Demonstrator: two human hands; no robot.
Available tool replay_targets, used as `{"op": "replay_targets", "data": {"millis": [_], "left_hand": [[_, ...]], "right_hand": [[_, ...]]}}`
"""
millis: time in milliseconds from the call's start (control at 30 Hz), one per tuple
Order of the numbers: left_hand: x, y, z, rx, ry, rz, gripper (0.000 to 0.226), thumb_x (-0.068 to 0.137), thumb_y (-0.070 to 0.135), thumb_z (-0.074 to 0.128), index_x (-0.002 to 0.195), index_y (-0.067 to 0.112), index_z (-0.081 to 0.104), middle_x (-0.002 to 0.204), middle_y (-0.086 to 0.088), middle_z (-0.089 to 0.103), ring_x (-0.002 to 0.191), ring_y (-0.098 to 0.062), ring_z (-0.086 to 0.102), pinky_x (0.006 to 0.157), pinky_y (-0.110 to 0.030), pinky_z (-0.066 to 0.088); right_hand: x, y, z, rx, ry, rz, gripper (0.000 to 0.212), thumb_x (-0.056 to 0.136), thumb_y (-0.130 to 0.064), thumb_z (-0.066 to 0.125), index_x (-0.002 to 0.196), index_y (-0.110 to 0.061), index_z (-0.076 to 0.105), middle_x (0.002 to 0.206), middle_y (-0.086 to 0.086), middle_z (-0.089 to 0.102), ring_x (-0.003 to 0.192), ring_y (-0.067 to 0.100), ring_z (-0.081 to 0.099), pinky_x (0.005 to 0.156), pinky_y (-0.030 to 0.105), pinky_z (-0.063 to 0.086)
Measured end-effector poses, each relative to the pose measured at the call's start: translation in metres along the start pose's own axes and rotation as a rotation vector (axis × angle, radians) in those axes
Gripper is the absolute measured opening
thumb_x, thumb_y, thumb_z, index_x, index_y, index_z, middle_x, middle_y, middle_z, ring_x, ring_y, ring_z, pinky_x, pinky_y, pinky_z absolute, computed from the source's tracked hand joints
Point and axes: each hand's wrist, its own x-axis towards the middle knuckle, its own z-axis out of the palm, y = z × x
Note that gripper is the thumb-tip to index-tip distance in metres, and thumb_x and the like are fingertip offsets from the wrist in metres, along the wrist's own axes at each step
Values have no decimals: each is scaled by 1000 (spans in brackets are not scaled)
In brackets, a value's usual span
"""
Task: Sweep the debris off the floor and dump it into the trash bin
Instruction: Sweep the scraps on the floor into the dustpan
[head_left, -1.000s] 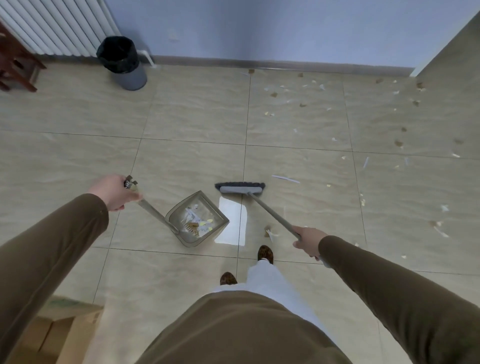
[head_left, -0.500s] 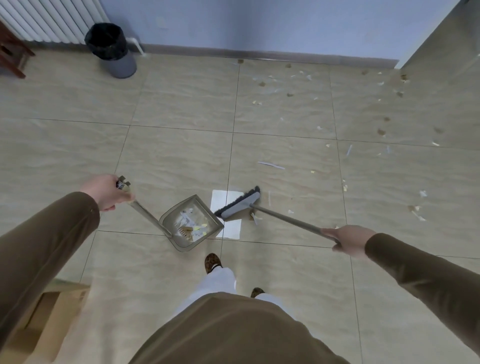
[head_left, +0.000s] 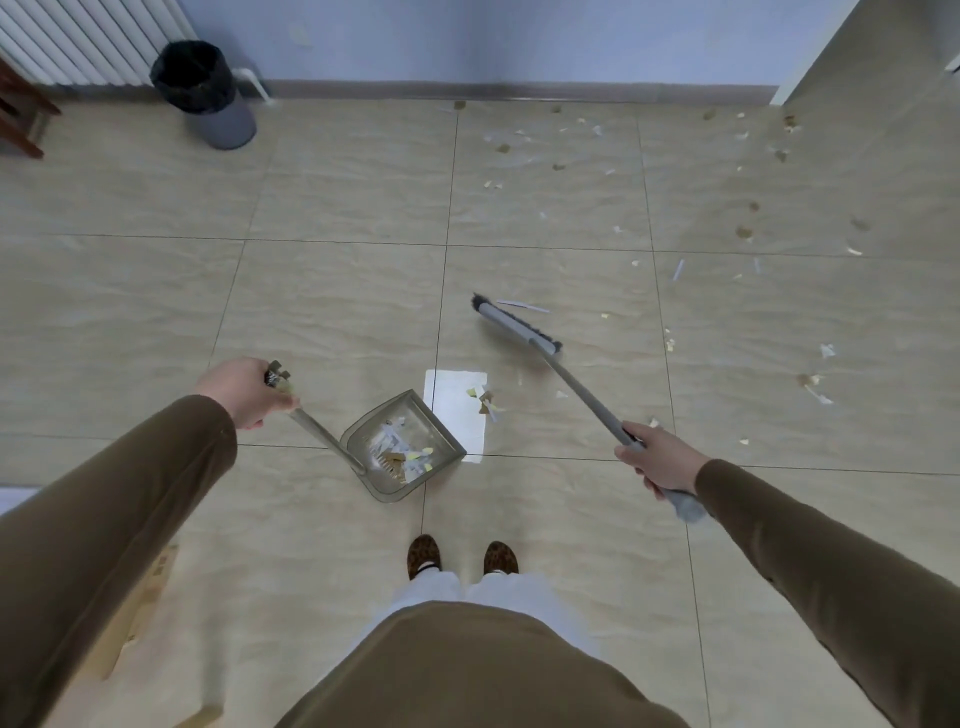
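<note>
My left hand (head_left: 240, 391) grips the top of the long handle of a grey dustpan (head_left: 402, 448), which rests on the tiled floor and holds several paper and brown scraps. My right hand (head_left: 658, 458) grips the grey broom handle; the broom head (head_left: 515, 324) is out in front of me, right of the pan and apart from it. A white sheet of paper (head_left: 453, 411) lies at the pan's mouth with a few scraps (head_left: 485, 400) on it. Loose debris (head_left: 743, 231) is scattered over the far right floor. The trash bin (head_left: 205, 93) with a black liner stands far left by the wall.
A white radiator (head_left: 78, 41) is mounted on the wall behind the bin. A dark wooden chair leg (head_left: 21, 119) shows at the far left edge. A cardboard box (head_left: 140, 603) sits by my left side. My two shoes (head_left: 462, 557) stand just behind the dustpan.
The broom head swung away from the dustpan mouth, out and to the right, leaving a few scraps on the white sheet. My feet came together. The dustpan stayed where it was.
</note>
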Motion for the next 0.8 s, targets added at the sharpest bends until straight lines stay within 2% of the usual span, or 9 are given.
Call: {"op": "replay_targets", "data": {"millis": [100,267,367,467,633,800], "left_hand": [[-5,18,10,10,-12,22,22,86,30,78,92,12,67,73,-4,63,61,-21,65,57,-32,56],[-7,39,23,24,-26,35,23,86,32,77,92,12,66,77,-4,65,62,-20,67,62,-34,61],[-7,44,32,44,-48,35,23,88,31,75,94,11,66,76,-4,65,61,-19,66,58,-31,57],[-7,45,38,56,-58,31,23,88,31,74,95,10,67,78,-5,67,61,-19,67,61,-32,58],[-8,40,40,52,-54,34,22,88,32,74,92,12,67,75,-2,66,58,-17,66,51,-25,51],[-6,31,44,48,-63,35,23,88,33,74,91,11,67,74,-4,67,59,-18,67,56,-28,55]], "right_hand": [[10,-7,14,-2,14,21,28,101,-20,49,128,-13,49,76,8,47,52,17,46,41,26,42],[26,-19,52,-28,0,92,37,101,-22,49,135,-9,45,82,10,54,58,19,51,49,32,47],[21,-24,86,-90,-58,109,44,101,-19,50,141,-6,40,78,7,54,55,19,53,50,34,47],[-3,-24,108,-72,-167,112,42,102,-20,46,142,-13,37,81,8,52,53,17,50,42,28,44],[-48,-16,80,120,-257,121,29,101,-25,48,130,-18,50,71,4,45,45,9,41,40,22,39],[-92,-1,67,171,-220,73,51,100,-26,52,149,-28,37,81,7,47,47,10,43,43,24,42]]}}
